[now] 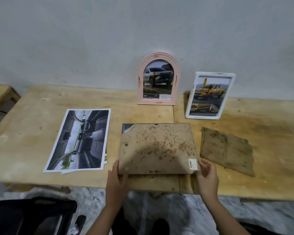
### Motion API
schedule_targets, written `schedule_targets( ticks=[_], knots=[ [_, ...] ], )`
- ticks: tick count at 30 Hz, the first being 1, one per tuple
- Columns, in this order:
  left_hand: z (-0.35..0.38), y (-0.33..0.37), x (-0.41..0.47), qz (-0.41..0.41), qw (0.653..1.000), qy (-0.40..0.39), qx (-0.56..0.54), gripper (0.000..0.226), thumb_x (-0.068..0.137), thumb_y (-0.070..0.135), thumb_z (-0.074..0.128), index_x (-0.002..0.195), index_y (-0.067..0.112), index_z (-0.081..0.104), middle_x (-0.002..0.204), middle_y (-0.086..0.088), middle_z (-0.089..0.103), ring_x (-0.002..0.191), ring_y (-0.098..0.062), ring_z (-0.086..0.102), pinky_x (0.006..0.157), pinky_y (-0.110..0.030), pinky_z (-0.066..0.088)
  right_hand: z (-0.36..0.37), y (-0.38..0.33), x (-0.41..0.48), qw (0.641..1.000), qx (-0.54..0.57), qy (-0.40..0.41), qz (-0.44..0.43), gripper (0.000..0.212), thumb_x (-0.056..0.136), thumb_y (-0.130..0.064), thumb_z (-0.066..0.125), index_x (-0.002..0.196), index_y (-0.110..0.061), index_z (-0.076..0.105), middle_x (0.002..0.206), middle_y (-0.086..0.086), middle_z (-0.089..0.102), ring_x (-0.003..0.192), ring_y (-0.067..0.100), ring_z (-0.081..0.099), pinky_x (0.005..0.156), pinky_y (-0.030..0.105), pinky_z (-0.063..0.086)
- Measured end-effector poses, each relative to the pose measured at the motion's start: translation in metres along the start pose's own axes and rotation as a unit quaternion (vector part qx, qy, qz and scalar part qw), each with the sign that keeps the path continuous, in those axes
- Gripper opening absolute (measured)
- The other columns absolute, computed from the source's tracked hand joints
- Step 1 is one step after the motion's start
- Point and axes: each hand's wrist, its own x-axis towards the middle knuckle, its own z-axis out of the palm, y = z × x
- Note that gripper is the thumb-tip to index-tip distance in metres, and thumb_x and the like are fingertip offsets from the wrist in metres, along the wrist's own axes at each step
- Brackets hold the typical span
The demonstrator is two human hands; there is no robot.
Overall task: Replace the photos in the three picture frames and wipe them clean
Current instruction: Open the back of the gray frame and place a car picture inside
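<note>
Centrally, a stained face-down frame [157, 148] is gripped at its near corners by the left hand [116, 179] and right hand [207, 175], fingers curled; printed photos [79, 139] lie at left, a dirty cloth [227, 150] at right, and two frames are propped behind on the counter [32, 107].

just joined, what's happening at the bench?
A person holds a stained brown rectangular picture frame face down by its near corners, left hand and right hand. A pink arched frame and a white rectangular frame lean against the wall, both holding truck photos. A loose car-interior print lies left, a brown cloth right.
</note>
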Motion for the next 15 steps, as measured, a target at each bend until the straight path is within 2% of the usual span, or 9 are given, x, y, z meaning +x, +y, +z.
schedule_targets(
  ticks=[2,4,6,8,11,14,15],
  knots=[
    [0.000,-0.001,0.002,0.046,0.999,0.001,0.015,0.069,0.087,0.048,0.056,0.142,0.016,0.032,0.142,-0.008,0.044,0.130,-0.029,0.040,0.107,-0.049,0.037,0.007,-0.015,0.000,0.993,-0.084,-0.021,-0.075,0.030,0.087,0.005,0.053,0.113,-0.010,0.051,0.112,0.007,0.058,0.106,0.024,0.055,0.082,0.032,0.044],
    [-0.002,-0.005,0.006,0.071,0.996,-0.018,0.041,0.088,0.077,0.061,0.058,0.145,0.015,0.027,0.145,-0.005,0.038,0.132,-0.021,0.037,0.108,-0.042,0.037,0.027,-0.035,0.008,0.972,-0.151,-0.071,-0.166,0.029,0.086,0.003,0.052,0.107,-0.018,0.052,0.106,-0.001,0.054,0.103,0.023,0.054,0.081,0.031,0.044],
    [-0.003,-0.008,0.010,0.074,0.996,-0.024,0.050,0.100,0.070,0.070,0.054,0.148,0.017,0.021,0.150,-0.002,0.031,0.136,-0.017,0.032,0.110,-0.039,0.035,0.061,-0.059,0.023,0.938,-0.200,-0.165,-0.230,0.024,0.085,-0.001,0.053,0.102,-0.017,0.057,0.102,-0.003,0.057,0.100,0.021,0.057,0.079,0.024,0.044],
    [-0.002,-0.009,0.012,0.066,0.996,-0.024,0.054,0.108,0.064,0.077,0.050,0.149,0.017,0.018,0.153,-0.001,0.026,0.140,-0.017,0.028,0.113,-0.039,0.030,0.110,-0.082,0.035,0.870,-0.274,-0.288,-0.292,0.027,0.085,-0.007,0.056,0.111,-0.013,0.058,0.111,0.003,0.059,0.106,0.021,0.055,0.085,0.023,0.044],
    [-0.001,-0.010,0.013,0.073,0.994,-0.018,0.074,0.119,0.059,0.092,0.032,0.148,0.015,0.019,0.155,0.000,0.024,0.142,-0.016,0.024,0.115,-0.033,0.024,0.184,-0.103,0.042,0.734,-0.421,-0.424,-0.324,0.056,0.084,-0.020,0.060,0.136,-0.016,0.041,0.138,0.006,0.039,0.125,0.024,0.039,0.100,0.034,0.039],
    [-0.001,-0.014,0.015,0.067,0.995,-0.019,0.069,0.117,0.060,0.092,0.030,0.148,0.016,0.020,0.154,-0.001,0.024,0.141,-0.015,0.025,0.115,-0.030,0.023,0.225,-0.112,0.042,0.603,-0.569,-0.409,-0.382,0.070,0.081,-0.032,0.064,0.141,-0.016,0.032,0.144,0.007,0.032,0.126,0.025,0.038,0.100,0.038,0.038],
    [-0.001,-0.014,0.016,0.063,0.996,-0.020,0.066,0.116,0.060,0.092,0.031,0.148,0.017,0.019,0.154,-0.001,0.024,0.141,-0.015,0.025,0.115,-0.030,0.023,0.232,-0.115,0.042,0.575,-0.597,-0.389,-0.402,0.071,0.079,-0.034,0.066,0.140,-0.016,0.033,0.143,0.007,0.033,0.124,0.026,0.039,0.099,0.038,0.037]
  ],
)
